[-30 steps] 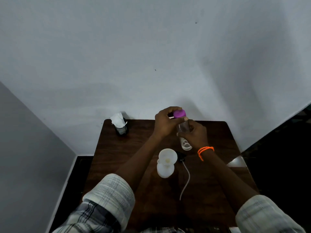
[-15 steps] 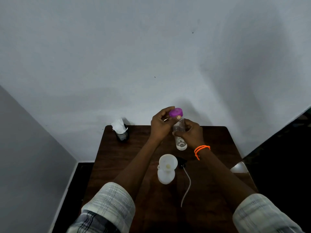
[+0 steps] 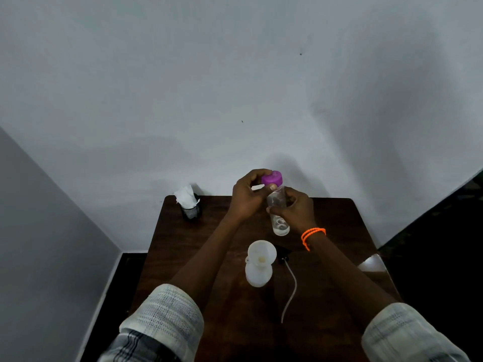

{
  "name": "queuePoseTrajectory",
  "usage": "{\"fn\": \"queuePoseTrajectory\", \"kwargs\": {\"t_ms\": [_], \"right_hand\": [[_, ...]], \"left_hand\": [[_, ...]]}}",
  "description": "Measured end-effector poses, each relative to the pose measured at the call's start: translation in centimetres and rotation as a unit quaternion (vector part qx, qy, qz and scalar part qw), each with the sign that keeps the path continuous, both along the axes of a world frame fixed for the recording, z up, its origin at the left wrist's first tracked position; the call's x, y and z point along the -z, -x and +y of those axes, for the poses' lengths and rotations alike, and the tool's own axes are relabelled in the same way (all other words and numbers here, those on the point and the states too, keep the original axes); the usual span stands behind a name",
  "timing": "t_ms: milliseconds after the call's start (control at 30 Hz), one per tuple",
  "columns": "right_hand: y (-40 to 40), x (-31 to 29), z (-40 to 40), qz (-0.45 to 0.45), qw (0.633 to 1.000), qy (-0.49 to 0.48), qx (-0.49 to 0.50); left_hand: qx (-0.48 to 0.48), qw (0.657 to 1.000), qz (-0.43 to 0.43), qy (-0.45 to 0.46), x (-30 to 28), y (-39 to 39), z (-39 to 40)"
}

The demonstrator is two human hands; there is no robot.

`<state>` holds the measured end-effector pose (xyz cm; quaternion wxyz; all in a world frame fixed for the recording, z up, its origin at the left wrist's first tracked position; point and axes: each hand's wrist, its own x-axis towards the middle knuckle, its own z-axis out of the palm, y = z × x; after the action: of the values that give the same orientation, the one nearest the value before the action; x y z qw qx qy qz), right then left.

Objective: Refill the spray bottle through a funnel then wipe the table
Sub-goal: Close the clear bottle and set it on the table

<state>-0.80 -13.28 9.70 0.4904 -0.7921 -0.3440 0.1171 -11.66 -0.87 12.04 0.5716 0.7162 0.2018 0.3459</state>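
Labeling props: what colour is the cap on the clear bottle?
Purple-magenta cap, pinched by the left hand; clearest in the head view.

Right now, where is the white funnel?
In the head view the funnel sits in the neck of a white bottle standing mid-table, between the person's forearms, just left of the black spray head with its tube and nearer the camera than the clear bottle.

Dark wooden table [image 3: 183,257], funnel-topped white bottle [image 3: 258,275], tissue cup [image 3: 191,211], sprayer tube [image 3: 290,291]
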Motion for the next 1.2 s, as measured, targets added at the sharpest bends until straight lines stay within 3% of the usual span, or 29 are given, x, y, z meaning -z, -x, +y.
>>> {"fn": "queuePoseTrajectory", "kwargs": {"t_ms": [200, 433, 700, 933, 1200], "right_hand": [[0.3, -0.4, 0.3, -0.006, 1.000, 0.001, -0.004], [0.4, -0.5, 0.7, -0.019, 1.000, 0.020, 0.001], [0.3, -0.5, 1.2, -0.028, 0.999, 0.034, 0.010], [0.1, -0.4, 1.4, -0.100, 0.994, 0.039, 0.010], [-0.3, -0.3, 1.5, -0.039, 0.998, 0.053, -0.005]], "left_hand": [[-0.014, 1.000, -0.005, 0.012, -0.5, -0.1, 0.0], [-0.080, 0.995, -0.020, -0.056, -0.6, 0.2, -0.4], [-0.099, 0.995, -0.016, -0.006, -0.9, 0.1, -0.6], [-0.164, 0.986, -0.025, -0.020, -0.5, 0.1, -0.9], [-0.089, 0.996, -0.028, 0.014, -0.3, 0.2, 0.0]]}}
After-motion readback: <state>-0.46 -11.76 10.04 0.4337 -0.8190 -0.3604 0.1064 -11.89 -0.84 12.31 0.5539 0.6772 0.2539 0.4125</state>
